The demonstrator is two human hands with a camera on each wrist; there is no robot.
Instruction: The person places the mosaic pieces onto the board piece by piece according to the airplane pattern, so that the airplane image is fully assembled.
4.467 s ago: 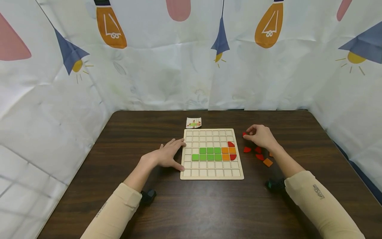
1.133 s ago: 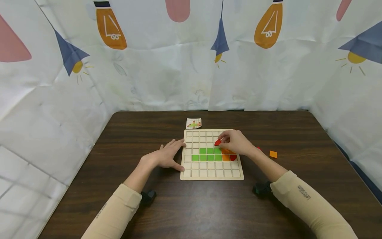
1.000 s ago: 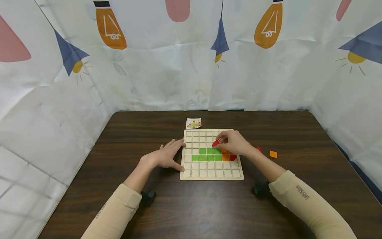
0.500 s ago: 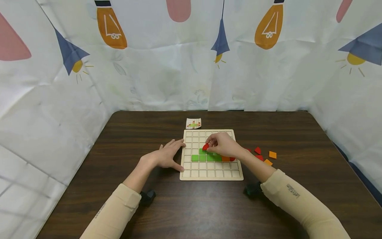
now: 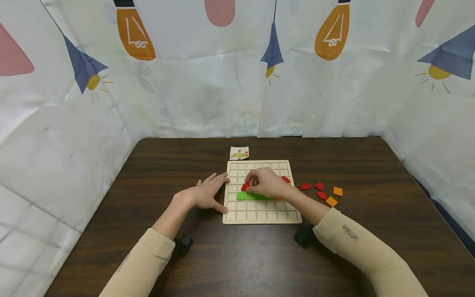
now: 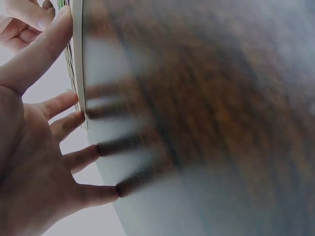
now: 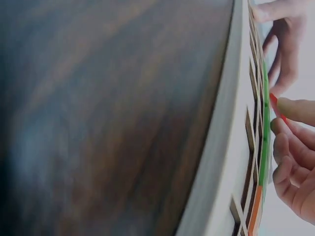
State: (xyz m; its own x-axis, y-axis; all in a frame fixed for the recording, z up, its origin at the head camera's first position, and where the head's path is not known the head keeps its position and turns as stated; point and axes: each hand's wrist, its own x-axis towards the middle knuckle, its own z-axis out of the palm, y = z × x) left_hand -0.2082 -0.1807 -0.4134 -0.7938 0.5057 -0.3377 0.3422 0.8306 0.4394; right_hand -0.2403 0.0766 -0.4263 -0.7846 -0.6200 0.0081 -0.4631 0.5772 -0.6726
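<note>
A pale wooden grid board [image 5: 261, 215] lies on the table, with green square tiles [image 5: 251, 196] in a row across its middle. My right hand [image 5: 267, 182] is over the board and pinches a red quarter-circle tile [image 5: 245, 186] between thumb and fingers, just above the left part of the green row. In the right wrist view the red tile [image 7: 278, 108] is tilted close to the green tiles [image 7: 266, 118]. My left hand [image 5: 208, 192] rests at the board's left edge, fingers spread, thumb and fingertips touching it. The right hand hides part of the orange and green tiles.
Right of the board lie loose red quarter-circle tiles [image 5: 305, 186] and orange square tiles [image 5: 337, 191]. A small patterned card [image 5: 239, 153] sits behind the board. Another red tile [image 5: 285, 180] is on the board's right side. A printed curtain [image 5: 193, 95] hangs behind the dark table [image 5: 259, 260].
My right hand picked up a red tile right of the board, then carried it leftward across the board to the left part of the green tiles. The left hand stays at the board's edge.
</note>
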